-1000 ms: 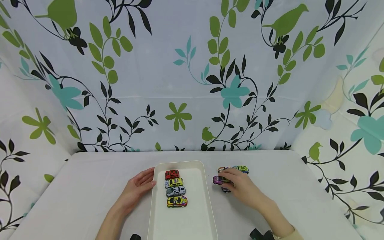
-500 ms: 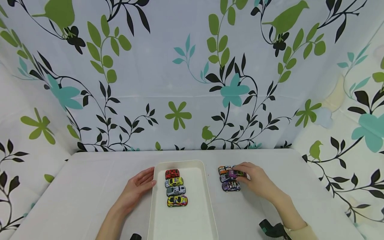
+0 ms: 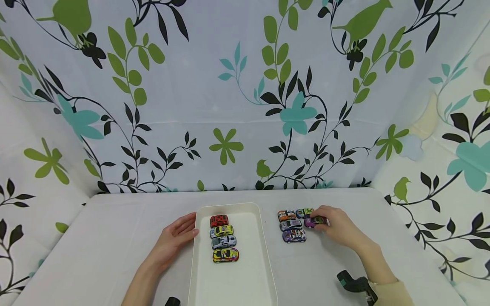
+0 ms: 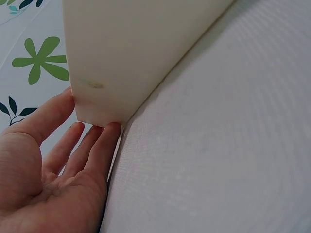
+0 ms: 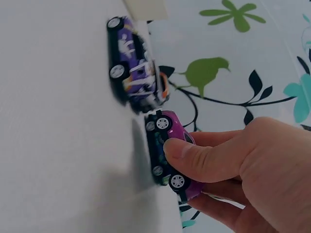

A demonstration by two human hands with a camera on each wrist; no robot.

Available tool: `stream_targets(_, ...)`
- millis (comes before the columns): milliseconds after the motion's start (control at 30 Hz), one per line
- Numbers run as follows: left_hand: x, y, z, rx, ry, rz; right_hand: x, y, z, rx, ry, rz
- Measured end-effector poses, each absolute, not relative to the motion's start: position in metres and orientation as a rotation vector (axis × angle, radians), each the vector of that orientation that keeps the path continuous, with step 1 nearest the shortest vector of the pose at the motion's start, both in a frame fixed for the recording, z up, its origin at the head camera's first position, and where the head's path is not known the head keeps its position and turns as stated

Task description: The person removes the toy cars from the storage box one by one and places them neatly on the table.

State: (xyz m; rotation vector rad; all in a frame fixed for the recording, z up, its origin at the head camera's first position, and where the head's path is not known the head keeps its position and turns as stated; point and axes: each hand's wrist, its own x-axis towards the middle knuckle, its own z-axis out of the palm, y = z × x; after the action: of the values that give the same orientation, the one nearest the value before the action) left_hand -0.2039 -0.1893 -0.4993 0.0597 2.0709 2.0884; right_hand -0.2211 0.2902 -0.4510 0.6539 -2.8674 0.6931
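Observation:
My left hand [image 3: 174, 240] touches the left wall of a shallow white tray [image 3: 265, 238] near its far corner. In the left wrist view its fairly straight fingers reach the tray's corner [image 4: 99, 104], with the thumb at the rim. My right hand [image 3: 340, 227] pinches a purple toy car [image 3: 314, 222] between thumb and fingers. The right wrist view shows that car's wheels [image 5: 178, 181] and dark underside, tilted and close over the table. Beside it lie an orange toy car [image 3: 286, 215], a green-and-blue one [image 3: 304, 213], a silver-grey one [image 3: 290, 225] and a purple-and-white one [image 3: 294, 236].
Inside the tray, toy cars form a column: red [image 3: 219, 220], yellow with blue [image 3: 221, 231], silver [image 3: 223, 242] and yellow with red [image 3: 226, 255]. A black device [image 3: 356, 284] is by the right wrist. Patterned cloth [image 3: 183, 97] hangs behind the white table [image 3: 107, 255].
My right hand has carried the purple car rightward, from the left side of the loose group to its right, just below the green-and-blue car. My left hand stays at the tray.

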Motion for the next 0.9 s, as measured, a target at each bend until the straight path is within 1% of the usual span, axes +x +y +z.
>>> stream_targets(300, -0.204, -0.19, -0.5, 0.058, 2.06, 2.102, -0.227, 0.294, -0.466, 0.705, -2.846, 0.67)
stream_targets(900, -0.205, -0.19, -0.5, 0.047, 2.062, 2.09, -0.228, 0.291, -0.473, 0.69, -2.788, 0.595)
